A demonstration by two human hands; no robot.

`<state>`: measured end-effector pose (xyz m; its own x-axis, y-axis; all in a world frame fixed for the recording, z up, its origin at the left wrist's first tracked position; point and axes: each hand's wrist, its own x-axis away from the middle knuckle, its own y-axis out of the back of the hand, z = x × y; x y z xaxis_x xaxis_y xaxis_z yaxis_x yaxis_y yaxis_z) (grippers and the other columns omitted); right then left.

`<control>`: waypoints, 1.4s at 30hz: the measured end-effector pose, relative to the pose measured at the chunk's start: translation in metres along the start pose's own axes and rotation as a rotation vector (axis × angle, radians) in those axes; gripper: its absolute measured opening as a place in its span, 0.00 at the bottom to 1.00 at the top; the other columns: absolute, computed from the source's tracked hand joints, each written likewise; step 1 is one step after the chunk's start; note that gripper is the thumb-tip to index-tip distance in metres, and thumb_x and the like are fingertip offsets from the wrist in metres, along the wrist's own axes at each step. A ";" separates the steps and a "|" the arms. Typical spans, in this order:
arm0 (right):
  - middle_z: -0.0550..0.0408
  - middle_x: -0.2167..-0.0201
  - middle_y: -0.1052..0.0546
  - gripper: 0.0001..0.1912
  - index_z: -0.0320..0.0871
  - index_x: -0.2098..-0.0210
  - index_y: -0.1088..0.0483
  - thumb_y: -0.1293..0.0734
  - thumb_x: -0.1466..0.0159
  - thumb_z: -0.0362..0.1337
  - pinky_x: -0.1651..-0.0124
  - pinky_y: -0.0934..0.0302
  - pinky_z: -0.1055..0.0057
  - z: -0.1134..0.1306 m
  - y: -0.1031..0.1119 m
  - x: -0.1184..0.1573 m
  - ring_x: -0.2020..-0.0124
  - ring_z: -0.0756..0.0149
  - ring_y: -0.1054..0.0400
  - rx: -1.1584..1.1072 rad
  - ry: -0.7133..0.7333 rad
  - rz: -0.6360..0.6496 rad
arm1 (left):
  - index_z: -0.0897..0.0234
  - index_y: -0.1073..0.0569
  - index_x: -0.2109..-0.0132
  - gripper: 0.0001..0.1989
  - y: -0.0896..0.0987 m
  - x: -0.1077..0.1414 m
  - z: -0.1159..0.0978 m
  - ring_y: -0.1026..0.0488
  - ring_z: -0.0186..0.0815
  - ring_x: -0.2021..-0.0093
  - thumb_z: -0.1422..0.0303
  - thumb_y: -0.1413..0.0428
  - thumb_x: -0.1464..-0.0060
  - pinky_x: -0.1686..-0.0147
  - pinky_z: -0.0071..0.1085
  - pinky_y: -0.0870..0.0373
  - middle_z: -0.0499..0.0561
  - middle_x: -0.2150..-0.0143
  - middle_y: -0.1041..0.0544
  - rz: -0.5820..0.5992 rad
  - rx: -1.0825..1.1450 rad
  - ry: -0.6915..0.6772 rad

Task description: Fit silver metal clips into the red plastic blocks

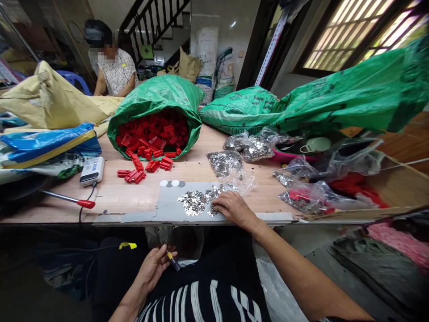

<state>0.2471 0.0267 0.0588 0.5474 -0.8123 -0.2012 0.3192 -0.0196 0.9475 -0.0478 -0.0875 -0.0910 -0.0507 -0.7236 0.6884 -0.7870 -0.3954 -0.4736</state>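
Observation:
Below the table edge, over my lap, my left hand (156, 264) is closed around a slim tool (174, 263) with a dark handle and a yellow band. It looks like a small screwdriver, though its tip is hard to make out. My right hand (234, 208) rests at the table's front edge, fingers curled down onto small silver metal pieces (214, 193). What its fingertips hold is hidden. Left of it, a larger heap of the same metal pieces (192, 203) lies on a grey sheet (167, 203). Pale and grey discs (174, 183) line the sheet's back edge.
A green sack (161, 91) spills red plastic parts (136, 175) onto the table. Clear bags of metal pieces (224, 163) lie to the right, beside a cardboard tray (402, 183). A white power bank (92, 171) and a red-tipped rod (85, 204) lie left. Another person (117, 69) sits behind.

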 end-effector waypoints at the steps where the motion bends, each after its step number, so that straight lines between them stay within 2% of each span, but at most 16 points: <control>1: 0.54 0.64 0.23 0.07 0.48 0.60 0.26 0.36 0.35 0.35 0.56 0.47 0.66 -0.002 0.000 0.000 0.61 0.62 0.34 0.014 -0.008 -0.004 | 0.69 0.32 0.69 0.07 0.000 -0.001 0.000 0.20 0.45 0.61 0.72 0.40 0.48 0.61 0.36 0.24 0.61 0.62 0.20 0.002 0.000 -0.001; 7: 0.53 0.61 0.23 0.09 0.46 0.59 0.26 0.36 0.36 0.32 0.54 0.43 0.65 -0.024 0.010 0.004 0.59 0.62 0.33 0.009 -0.064 -0.036 | 0.69 0.32 0.69 0.07 0.001 -0.001 0.001 0.20 0.44 0.62 0.73 0.40 0.48 0.61 0.36 0.24 0.60 0.63 0.20 -0.003 0.005 0.002; 12: 0.51 0.61 0.23 0.11 0.45 0.59 0.26 0.39 0.36 0.30 0.51 0.39 0.62 -0.049 0.023 0.018 0.58 0.60 0.31 -0.052 -0.125 -0.091 | 0.68 0.33 0.70 0.09 0.000 0.002 0.000 0.20 0.45 0.62 0.73 0.39 0.49 0.61 0.36 0.24 0.60 0.63 0.20 -0.006 0.005 0.005; 15: 0.50 0.61 0.23 0.12 0.45 0.58 0.26 0.39 0.37 0.30 0.52 0.38 0.62 -0.057 0.023 0.027 0.58 0.60 0.31 -0.087 -0.157 -0.101 | 0.68 0.34 0.71 0.09 -0.002 0.003 0.000 0.20 0.46 0.62 0.74 0.39 0.50 0.61 0.38 0.24 0.60 0.63 0.20 -0.017 0.006 0.010; 21: 0.51 0.61 0.25 0.13 0.45 0.54 0.28 0.36 0.38 0.30 0.52 0.38 0.66 -0.039 0.010 0.030 0.57 0.62 0.31 -0.167 -0.142 -0.042 | 0.68 0.34 0.71 0.09 -0.003 0.003 0.000 0.20 0.45 0.62 0.74 0.40 0.49 0.61 0.37 0.24 0.60 0.63 0.20 -0.017 0.001 0.019; 27: 0.53 0.63 0.26 0.10 0.44 0.59 0.27 0.37 0.38 0.29 0.54 0.38 0.68 -0.020 0.001 0.016 0.60 0.64 0.31 -0.190 -0.125 -0.075 | 0.68 0.34 0.72 0.09 0.000 0.000 0.001 0.20 0.46 0.61 0.74 0.40 0.48 0.60 0.38 0.24 0.60 0.63 0.20 -0.019 0.004 0.012; 35: 0.53 0.66 0.24 0.08 0.43 0.65 0.26 0.37 0.39 0.28 0.55 0.38 0.67 -0.032 0.011 0.015 0.62 0.64 0.30 -0.135 -0.145 -0.035 | 0.68 0.33 0.73 0.10 0.001 0.000 0.001 0.20 0.47 0.61 0.74 0.39 0.50 0.59 0.39 0.24 0.60 0.64 0.20 -0.024 0.007 0.015; 42: 0.51 0.60 0.23 0.13 0.45 0.56 0.27 0.38 0.38 0.29 0.52 0.36 0.65 -0.040 0.017 0.015 0.57 0.62 0.30 -0.144 -0.170 -0.107 | 0.69 0.32 0.72 0.08 -0.003 0.002 0.000 0.20 0.46 0.63 0.75 0.39 0.50 0.59 0.40 0.24 0.60 0.64 0.19 -0.042 -0.010 0.015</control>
<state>0.2918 0.0379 0.0615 0.3706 -0.8966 -0.2424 0.4819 -0.0375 0.8754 -0.0456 -0.0874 -0.0884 -0.0269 -0.6981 0.7155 -0.7948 -0.4192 -0.4389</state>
